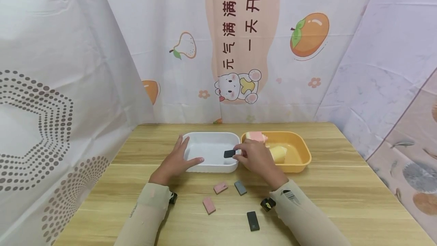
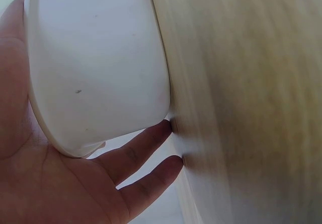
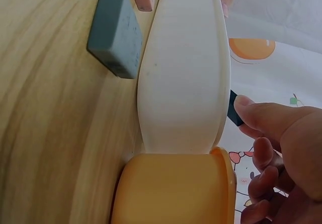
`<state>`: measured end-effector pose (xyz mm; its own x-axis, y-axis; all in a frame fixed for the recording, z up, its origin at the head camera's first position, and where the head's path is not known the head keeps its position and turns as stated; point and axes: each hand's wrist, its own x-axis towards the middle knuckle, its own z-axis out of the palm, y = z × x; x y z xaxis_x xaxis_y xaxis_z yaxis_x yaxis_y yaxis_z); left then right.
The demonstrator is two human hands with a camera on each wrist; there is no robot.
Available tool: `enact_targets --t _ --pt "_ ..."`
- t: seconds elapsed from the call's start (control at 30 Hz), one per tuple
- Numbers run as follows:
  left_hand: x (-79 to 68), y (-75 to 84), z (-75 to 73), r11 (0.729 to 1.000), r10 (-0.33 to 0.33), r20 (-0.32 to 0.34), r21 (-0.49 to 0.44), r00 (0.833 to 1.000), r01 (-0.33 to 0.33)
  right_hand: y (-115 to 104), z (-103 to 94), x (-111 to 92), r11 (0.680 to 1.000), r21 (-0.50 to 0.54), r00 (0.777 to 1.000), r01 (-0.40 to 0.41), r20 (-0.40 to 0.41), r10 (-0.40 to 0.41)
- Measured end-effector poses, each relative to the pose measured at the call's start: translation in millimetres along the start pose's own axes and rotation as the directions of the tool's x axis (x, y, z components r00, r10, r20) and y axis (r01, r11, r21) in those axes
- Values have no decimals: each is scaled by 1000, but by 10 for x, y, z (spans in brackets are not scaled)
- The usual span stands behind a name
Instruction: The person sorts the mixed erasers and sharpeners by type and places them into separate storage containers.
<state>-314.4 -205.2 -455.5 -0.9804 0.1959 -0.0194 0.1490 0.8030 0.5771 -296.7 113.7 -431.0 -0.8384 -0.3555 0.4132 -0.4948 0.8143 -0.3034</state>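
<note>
The right hand (image 1: pixel 256 155) pinches a little black block (image 1: pixel 230 153) between its thumb and finger, with the other fingers curled in behind. The block is up near the top of the rim, over the right end of the white tray (image 1: pixel 211 168), and most of it sticks out past the fingertips. The left hand (image 1: pixel 175 162) is spread wide at the tray's other end, thumb on the near side and fingers apart, resting against it. The block looks light and firm, maybe a bit rubbery like an eraser, so it should not break or squash much. A small pinch should be plenty. Its two long sides look like good places to hold, close to the middle so that it does not tip; the pinch now is at one end, so the block could twist a bit. The grey block (image 1: pixel 240 188) on the table looks chunky with flat sides, so it should pinch much the same way. The white tray looks stiff and smooth, perhaps slippery, and its rim seems the best part to hold.
</note>
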Motion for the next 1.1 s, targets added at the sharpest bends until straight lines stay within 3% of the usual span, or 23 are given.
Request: enact_targets --t 1.1 --pt "8 -30 -2 1000 14 2 3 1000 -14 -16 -12 -7 999 15 998 -32 46 31"
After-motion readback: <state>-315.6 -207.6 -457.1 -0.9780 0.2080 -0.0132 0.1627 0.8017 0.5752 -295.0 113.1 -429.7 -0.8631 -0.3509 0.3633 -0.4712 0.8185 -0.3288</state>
